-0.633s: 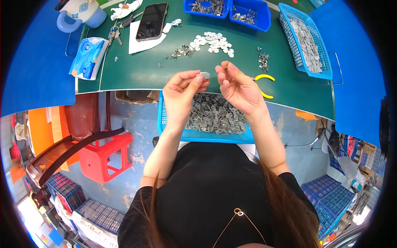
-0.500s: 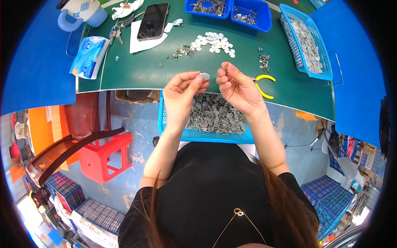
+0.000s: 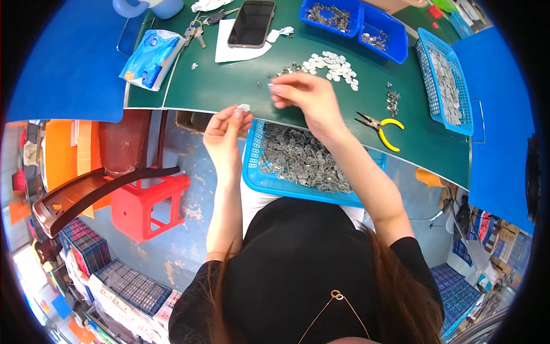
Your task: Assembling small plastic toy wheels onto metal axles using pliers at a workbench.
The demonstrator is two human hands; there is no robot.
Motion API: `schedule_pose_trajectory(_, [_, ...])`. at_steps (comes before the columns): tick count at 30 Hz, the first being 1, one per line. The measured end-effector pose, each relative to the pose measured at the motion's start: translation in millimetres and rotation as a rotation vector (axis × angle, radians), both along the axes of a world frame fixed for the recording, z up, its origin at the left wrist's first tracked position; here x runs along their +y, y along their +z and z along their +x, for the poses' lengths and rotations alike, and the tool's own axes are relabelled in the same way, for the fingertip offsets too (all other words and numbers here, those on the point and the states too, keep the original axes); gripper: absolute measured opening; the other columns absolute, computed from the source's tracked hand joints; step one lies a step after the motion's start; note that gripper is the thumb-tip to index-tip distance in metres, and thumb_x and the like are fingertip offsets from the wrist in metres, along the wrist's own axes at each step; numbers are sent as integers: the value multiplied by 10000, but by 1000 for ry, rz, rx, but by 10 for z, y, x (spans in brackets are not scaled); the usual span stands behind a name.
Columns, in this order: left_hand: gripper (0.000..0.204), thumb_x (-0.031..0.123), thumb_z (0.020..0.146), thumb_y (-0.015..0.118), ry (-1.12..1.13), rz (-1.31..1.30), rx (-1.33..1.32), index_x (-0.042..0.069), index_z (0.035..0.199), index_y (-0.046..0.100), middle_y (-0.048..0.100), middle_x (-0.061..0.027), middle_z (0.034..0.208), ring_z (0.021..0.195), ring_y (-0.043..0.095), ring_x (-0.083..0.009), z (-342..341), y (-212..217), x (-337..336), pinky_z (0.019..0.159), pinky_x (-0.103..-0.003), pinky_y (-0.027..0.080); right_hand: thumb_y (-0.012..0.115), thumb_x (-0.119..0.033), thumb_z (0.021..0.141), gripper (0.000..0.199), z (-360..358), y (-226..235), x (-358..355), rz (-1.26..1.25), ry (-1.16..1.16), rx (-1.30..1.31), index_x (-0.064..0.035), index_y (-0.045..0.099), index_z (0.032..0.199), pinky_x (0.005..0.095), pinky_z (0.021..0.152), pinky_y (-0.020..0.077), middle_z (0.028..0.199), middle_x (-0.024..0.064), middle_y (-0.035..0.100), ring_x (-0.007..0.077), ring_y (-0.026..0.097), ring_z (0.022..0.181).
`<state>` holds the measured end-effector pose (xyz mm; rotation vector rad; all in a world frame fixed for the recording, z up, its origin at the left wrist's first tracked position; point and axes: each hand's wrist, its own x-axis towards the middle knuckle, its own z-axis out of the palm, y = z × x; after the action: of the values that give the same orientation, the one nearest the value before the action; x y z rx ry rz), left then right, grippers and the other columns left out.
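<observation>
My left hand (image 3: 224, 135) is closed in a pinch on a small flat white plastic piece (image 3: 244, 108), held over the table's front edge. To its right and slightly farther out is my right hand (image 3: 312, 103), thumb and fingers pinched together; whatever they hold is too small to make out. Beyond that hand lie a loose pile of white plastic pieces (image 3: 338, 70) and a cluster of small metal parts (image 3: 293, 68). Below both hands, a light blue basket (image 3: 260, 182) of many grey-looking small pieces rests on my lap, partly hidden by my right forearm.
Yellow-handled pliers (image 3: 382, 131) lie right of my right hand, near more metal bits (image 3: 392, 103). Blue bins (image 3: 395, 46) and a blue basket (image 3: 438, 100) stand farther back. A phone (image 3: 251, 24), keys (image 3: 197, 34) and a tissue pack (image 3: 150, 60) lie left; a red stool (image 3: 134, 212) stands below.
My hands have moved apart: the left hand toward me with the white piece, the right hand across over the table. The view has shifted, and the pliers now show fully.
</observation>
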<state>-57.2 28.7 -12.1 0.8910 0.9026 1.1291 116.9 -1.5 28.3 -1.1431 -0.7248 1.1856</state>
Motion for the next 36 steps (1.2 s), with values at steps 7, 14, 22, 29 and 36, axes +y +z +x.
schedule_pose_trajectory(7, [216,68,882,649,125,23,-11,-65,1040,586,680,-146,924,803,678,-185,-233,6,111,733,-270,554,661,-60,823,172,-485,-100,1183,64,206,-574,42,683,961,253,593,536,825,111,688,142,652,684])
schedule_pose_trajectory(14, [205,57,885,642,146,16,-28,-65,1040,587,681,-148,928,811,680,-187,-337,-26,141,745,-275,553,621,-58,849,237,-452,-155,1404,53,121,-305,56,659,1053,259,657,544,881,116,690,153,663,755])
schedule_pose_trajectory(22, [201,62,886,643,120,10,-57,-58,1041,599,682,-139,927,817,679,-174,-300,-112,199,736,-260,552,653,-90,856,153,56,-30,342,94,-107,-795,-19,708,980,203,674,452,859,39,669,78,588,739])
schedule_pose_trajectory(29, [203,47,891,631,55,19,-23,-61,1058,589,682,-139,924,816,678,-176,-147,-37,146,738,-264,551,686,-63,810,144,13,-141,23,138,-173,-893,-25,711,947,211,607,433,858,46,666,77,544,668])
schedule_pose_trajectory(36, [195,40,893,624,50,16,-4,-66,1053,587,674,-154,946,822,675,-184,-147,-42,108,747,-275,553,694,-69,788,173,-136,-242,140,144,-177,-961,-22,698,955,235,586,449,834,61,639,124,552,621])
